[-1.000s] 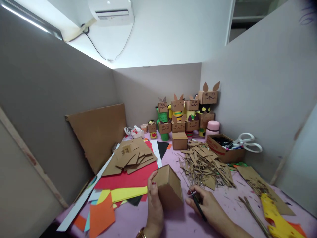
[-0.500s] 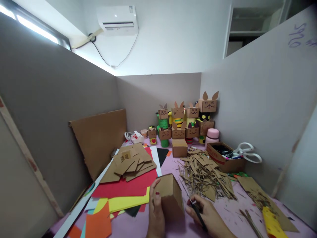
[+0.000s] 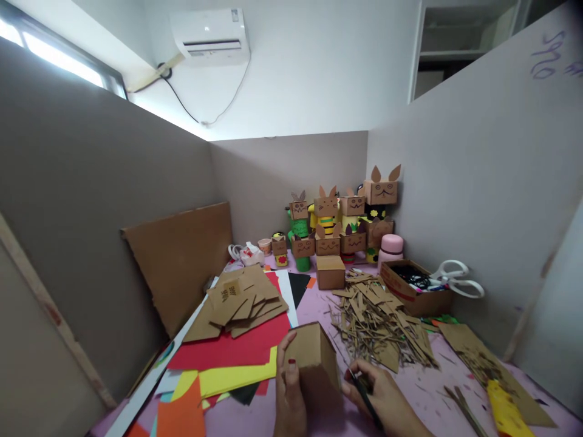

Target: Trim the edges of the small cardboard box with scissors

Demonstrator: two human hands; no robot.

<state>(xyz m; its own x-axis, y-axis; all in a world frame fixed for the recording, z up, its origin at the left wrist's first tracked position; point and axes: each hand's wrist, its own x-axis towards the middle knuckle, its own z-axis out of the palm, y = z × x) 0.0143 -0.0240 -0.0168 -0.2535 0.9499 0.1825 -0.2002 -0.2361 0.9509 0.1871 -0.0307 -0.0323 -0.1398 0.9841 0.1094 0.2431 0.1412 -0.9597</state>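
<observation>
Low in the middle of the head view, my left hand (image 3: 291, 382) grips a small brown cardboard box (image 3: 314, 364) by its left side, thumb on the near face and fingers over the far edge. The box is tilted, with its top corner towards the back. Close to the box's right side, my right hand (image 3: 380, 394) is closed around a black-handled tool (image 3: 367, 397) with a slim metal tip pointing up and left. Its exact kind is hard to make out. Its tip is near the box edge; whether they touch I cannot tell.
Cardboard scraps (image 3: 378, 321) are heaped beyond my right hand. Flat cardboard pieces (image 3: 246, 297) lie over red paper (image 3: 228, 352) at left. Cardboard animal figures (image 3: 328, 206) stand at the back. A box with white scissors (image 3: 458, 279) and a yellow tube (image 3: 505, 409) are at right.
The view has shifted slightly. Both hands keep the same holds on the box and the black-handled tool, with only tiny movement.
</observation>
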